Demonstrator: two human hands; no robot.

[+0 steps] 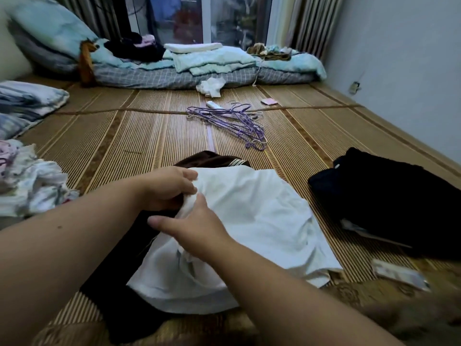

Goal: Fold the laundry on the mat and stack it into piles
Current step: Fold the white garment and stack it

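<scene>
Left hand (169,188) and right hand (199,228) both pinch the bunched edge of our white shirt (254,216), centre-bottom of frame on the mat (139,126); it looks light and floppy, so we'd grip at corners.

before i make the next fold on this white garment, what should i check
1. Left hand pinches the white garment: ok.
2. Right hand grips it: cannot tell, its fingertips are hidden.
3. White garment lies flat: not ok, it is bunched and creased.
4. White garment is clear of other laundry: not ok, it lies over a dark garment.
5. Bare mat ahead for spreading: ok, the hangers lie farther off.
</scene>
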